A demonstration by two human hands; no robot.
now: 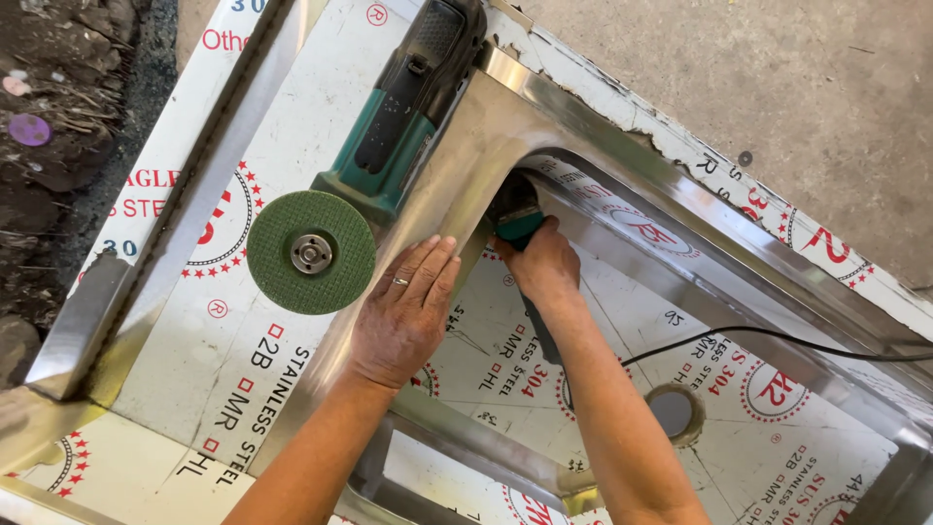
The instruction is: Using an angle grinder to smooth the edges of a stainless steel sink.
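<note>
Fingers point(434, 264) of my flat, spread left hand point(403, 316) press the stainless sink rim point(457, 165) just beside where my right hand point(544, 264) grips a corded grinder point(513, 219) inside the basin; I judge a kickback could cut them.

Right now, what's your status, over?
Left hand flat on steel frame. Right hand gripping small grinder inside corner. Second grinder lies idle alongside.

Beyond my work, a grey concrete floor point(739, 68) fills the view from twelve to three o'clock, rough, speckled and lit by flat daylight. At ten o'clock lies a patch of dark soil point(58, 107) strewn with dry twigs and debris, a small purple disc point(29, 129) resting on it.
</note>
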